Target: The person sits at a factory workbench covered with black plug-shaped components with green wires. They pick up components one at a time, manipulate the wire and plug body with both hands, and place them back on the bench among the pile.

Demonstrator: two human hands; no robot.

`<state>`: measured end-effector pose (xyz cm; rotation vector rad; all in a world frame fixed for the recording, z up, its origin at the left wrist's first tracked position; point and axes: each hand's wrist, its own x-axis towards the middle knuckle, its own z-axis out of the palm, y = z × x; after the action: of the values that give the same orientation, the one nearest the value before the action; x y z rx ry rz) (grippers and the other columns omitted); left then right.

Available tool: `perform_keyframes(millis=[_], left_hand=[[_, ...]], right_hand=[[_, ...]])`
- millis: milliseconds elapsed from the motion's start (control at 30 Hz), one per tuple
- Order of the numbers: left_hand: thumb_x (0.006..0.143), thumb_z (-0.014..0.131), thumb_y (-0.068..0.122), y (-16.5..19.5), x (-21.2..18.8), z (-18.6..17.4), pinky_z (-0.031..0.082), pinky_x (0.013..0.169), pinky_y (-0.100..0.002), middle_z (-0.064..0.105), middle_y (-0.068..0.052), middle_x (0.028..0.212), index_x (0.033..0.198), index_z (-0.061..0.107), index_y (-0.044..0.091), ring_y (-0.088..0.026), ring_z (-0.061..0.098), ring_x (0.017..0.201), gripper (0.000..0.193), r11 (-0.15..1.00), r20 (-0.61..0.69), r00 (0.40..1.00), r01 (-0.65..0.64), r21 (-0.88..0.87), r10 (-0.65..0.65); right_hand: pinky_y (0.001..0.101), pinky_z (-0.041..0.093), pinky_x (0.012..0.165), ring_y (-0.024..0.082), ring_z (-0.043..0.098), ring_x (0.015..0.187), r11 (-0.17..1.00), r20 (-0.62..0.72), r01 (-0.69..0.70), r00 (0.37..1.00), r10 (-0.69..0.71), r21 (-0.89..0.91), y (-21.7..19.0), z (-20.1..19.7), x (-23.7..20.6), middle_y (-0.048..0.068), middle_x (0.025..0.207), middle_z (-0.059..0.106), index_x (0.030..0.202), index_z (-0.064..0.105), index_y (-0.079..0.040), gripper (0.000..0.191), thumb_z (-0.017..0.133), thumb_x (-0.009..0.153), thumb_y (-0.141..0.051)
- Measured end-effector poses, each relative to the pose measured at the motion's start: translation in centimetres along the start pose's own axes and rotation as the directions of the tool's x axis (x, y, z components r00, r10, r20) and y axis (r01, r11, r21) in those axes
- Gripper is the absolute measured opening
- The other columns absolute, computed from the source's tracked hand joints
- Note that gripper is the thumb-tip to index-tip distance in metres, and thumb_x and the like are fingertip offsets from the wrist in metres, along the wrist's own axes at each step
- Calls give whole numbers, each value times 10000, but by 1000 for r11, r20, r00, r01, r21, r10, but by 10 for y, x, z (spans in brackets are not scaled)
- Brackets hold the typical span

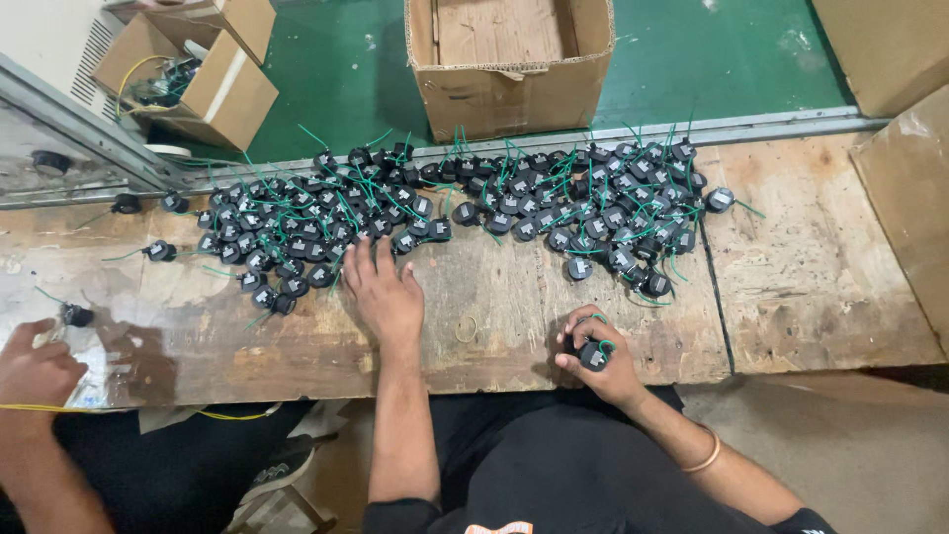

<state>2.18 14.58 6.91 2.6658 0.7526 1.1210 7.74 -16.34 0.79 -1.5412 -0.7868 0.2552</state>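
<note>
Left hand (384, 287) flat, fingers spread, reaching into the heap of black parts with green wires (445, 203) on the bench (801, 287). Right hand (593, 354) closed around one part (593, 356). By the look of it, most of the heap is unhandled.

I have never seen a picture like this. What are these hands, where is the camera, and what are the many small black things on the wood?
There is no machine here. The single picture comes from a camera worn on a person's head, looking down at their own two bare hands. The left hand reaches flat into a big pile of small black parts with green wires, spread on a worn wooden bench. The right hand holds one such black part in its fingers near the bench edge. At the far left is another person's hand. Open cardboard boxes stand on the green floor behind.
</note>
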Motion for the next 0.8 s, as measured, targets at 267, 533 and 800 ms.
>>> perform_keyframes(millis=[267, 533, 800], left_hand=[[909, 737, 118, 7, -2, -1, 364, 1292, -478, 728, -5, 1185, 1074, 746, 151, -197, 644, 1261, 169, 944, 265, 955, -41, -327, 134], [790, 762, 66, 10, -25, -34, 470, 911, -479, 648, -145, 1069, 1110, 750, 74, -368, 573, 1053, 321, 963, 263, 963, 12, -269, 62], [782, 746, -135, -9, -42, -16, 587, 829, -327, 719, -108, 1025, 1175, 712, 43, -225, 703, 922, 433, 685, 93, 962, 250, -685, -258]], right_hand=[[338, 508, 900, 180, 644, 1002, 1000, -6, 15, 1000, -15, 1, -2, 4, 2, 78, 1085, 541, 868, 506, -90, 340, 839, 820, -141], [335, 495, 915, 175, 631, 1010, 998, -6, -3, 1000, 3, 66, -4, 1, 3, 76, 1091, 525, 864, 496, -93, 341, 834, 836, -130], [332, 497, 931, 177, 624, 1022, 991, -25, -36, 999, 39, 125, 1, 2, -1, 74, 1106, 522, 888, 531, -92, 298, 825, 857, -127]])
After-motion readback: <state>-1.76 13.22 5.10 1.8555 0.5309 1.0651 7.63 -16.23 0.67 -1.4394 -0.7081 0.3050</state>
